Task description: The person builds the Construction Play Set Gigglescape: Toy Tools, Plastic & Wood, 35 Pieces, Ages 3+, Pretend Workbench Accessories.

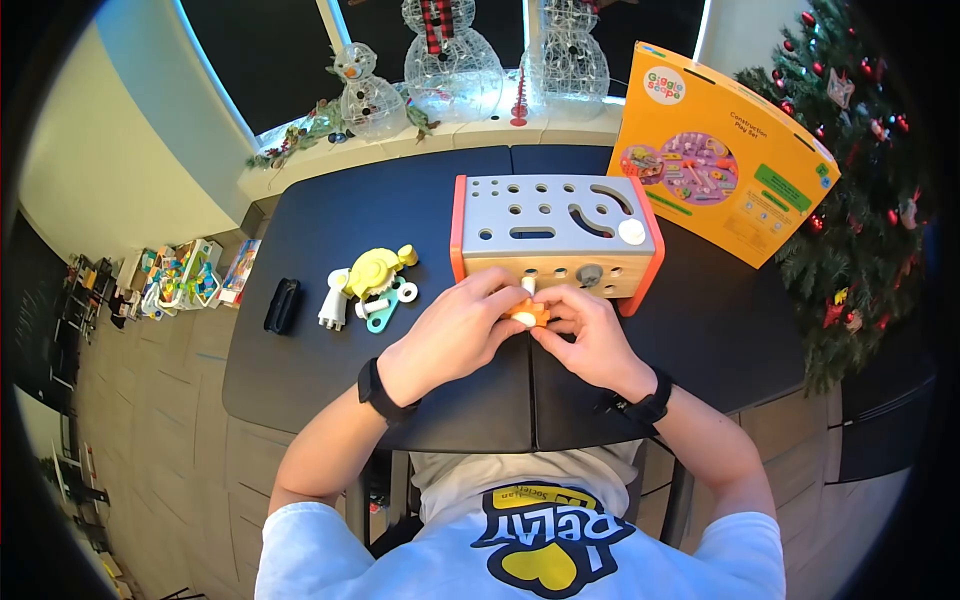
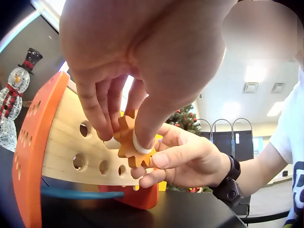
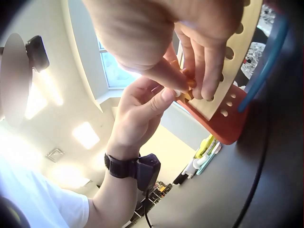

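Head: dark table (image 1: 300, 375), seamed; on it, right of centre, toy bench (image 1: 555, 212). Orange gear (image 1: 541, 312) at bench's near side, pinched by left hand (image 1: 455, 325) and right hand (image 1: 592, 345). Toy parts (image 1: 375, 272), left; carton (image 1: 720, 150), far right; Christmas tree (image 1: 840, 210), right; snowmen (image 1: 450, 65), far ledge (image 1: 480, 138).

Left wrist: gear between both hands' fingertips, beside holed wooden panel (image 2: 66, 137); ceiling vent (image 2: 251, 87).

Right wrist: gear partly hidden by gripping fingers; ceiling light (image 3: 86, 135).
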{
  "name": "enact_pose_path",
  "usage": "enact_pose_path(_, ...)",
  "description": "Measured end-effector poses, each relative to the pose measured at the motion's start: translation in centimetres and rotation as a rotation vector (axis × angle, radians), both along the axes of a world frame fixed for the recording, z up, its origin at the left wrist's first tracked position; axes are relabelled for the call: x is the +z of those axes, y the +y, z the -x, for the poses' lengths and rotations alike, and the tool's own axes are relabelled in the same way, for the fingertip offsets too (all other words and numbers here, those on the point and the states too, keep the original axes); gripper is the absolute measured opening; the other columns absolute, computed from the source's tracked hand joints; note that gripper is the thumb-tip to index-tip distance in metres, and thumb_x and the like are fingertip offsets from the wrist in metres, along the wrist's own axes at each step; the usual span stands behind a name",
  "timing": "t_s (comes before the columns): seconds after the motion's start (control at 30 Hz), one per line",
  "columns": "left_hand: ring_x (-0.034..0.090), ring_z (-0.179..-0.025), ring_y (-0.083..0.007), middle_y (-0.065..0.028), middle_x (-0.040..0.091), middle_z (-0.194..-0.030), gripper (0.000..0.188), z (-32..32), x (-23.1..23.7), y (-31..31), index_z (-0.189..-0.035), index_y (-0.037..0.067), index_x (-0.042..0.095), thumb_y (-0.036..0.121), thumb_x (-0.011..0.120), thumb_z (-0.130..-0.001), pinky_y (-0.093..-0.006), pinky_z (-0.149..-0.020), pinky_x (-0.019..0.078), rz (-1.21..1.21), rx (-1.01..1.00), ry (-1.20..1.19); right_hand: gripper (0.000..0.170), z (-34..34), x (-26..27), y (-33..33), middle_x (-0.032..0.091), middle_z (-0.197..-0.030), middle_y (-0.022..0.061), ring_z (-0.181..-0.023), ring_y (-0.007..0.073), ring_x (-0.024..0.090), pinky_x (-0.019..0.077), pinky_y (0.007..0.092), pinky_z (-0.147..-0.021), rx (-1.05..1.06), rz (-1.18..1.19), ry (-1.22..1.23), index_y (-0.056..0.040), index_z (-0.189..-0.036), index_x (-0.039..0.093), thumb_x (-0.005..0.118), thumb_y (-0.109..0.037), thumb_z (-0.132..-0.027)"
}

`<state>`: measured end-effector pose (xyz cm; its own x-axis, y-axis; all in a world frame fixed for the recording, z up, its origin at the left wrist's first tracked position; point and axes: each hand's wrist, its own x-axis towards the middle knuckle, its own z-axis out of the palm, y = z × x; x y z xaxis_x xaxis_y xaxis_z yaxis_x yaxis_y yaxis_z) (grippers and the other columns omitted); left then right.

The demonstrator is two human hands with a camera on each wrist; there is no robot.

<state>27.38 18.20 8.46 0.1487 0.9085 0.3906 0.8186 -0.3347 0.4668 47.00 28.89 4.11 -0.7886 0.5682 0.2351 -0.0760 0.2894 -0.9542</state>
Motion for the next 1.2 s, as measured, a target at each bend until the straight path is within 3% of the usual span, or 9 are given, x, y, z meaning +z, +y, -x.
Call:
enact_pose_path(0.13, 0.062, -0.113, -0.0345, -0.0129, 0.062, -0.123, 0.035, 0.0, 0.3, 1.1, -0.111, 0.002, 0.071, 0.008, 0.084, -0.079, -0.0432, -0.094, 0.0520, -0.064, 0.013, 0.126, 0.034, 0.0, 0.6, 0.2, 0.068, -0.117, 0.0130, -0.108, 0.0224, 0.075, 0.0632, 0.0332, -0.092, -0.044, -0.044, 0.015, 0.0037, -0.122, 0.061, 0.073, 0.008, -0.090)
enact_pose_path(0.33, 0.053, -0.126, -0.0348, -0.0113, 0.057, -0.134, 0.055, -0.5, 1.6, 1.6, -0.123, 0.006, 0.065, 0.011, 0.088, -0.074, -0.0491, -0.103, 0.0435, -0.163, 0.060, 0.220, 0.030, 0.2, -0.5, 1.0, 0.071, -0.115, 0.0139, -0.106, 0.0224, 0.075, 0.0628, 0.0343, -0.092, -0.036, -0.015, 0.031, 0.0031, -0.122, 0.060, 0.073, 0.003, -0.094)
enact_pose_path(0.73, 0.053, -0.126, -0.0328, -0.0123, 0.066, -0.125, 0.088, 0.9, 4.0, 5.1, -0.137, 0.002, 0.061, 0.036, 0.094, -0.064, -0.0483, -0.110, 0.0392, 0.082, 0.020, 0.431, 0.029, 0.2, -0.1, 0.8, 0.072, -0.114, 0.0166, -0.102, 0.0230, 0.076, 0.0635, 0.0344, -0.087, -0.096, -0.110, -0.002, 0.0036, -0.121, 0.060, 0.072, 0.002, -0.095)
enact_pose_path(0.93, 0.056, -0.117, -0.0332, -0.0132, 0.070, -0.117, 0.080, 0.4, 5.7, 6.6, -0.128, -0.002, 0.067, 0.035, 0.094, -0.062, -0.0439, -0.108, 0.0418, 0.289, 0.045, 0.488, 0.025, 0.3, -0.1, 0.9, 0.073, -0.110, 0.0165, -0.098, 0.0233, 0.077, 0.0632, 0.0339, -0.086, -0.098, -0.130, 0.009, 0.0044, -0.120, 0.060, 0.068, 0.005, -0.096)
enact_pose_path(1.2, 0.061, -0.108, -0.0365, -0.0178, 0.073, -0.103, 0.070, 1.0, 5.2, 7.7, -0.116, -0.005, 0.073, 0.032, 0.095, -0.061, -0.0433, -0.096, 0.0507, 0.269, 0.028, 0.377, 0.022, 1.1, -0.8, 1.8, 0.077, -0.103, 0.0188, -0.097, 0.0275, 0.079, 0.0620, 0.0342, -0.083, -0.167, -0.176, 0.025, 0.0050, -0.120, 0.057, 0.062, 0.006, -0.098)
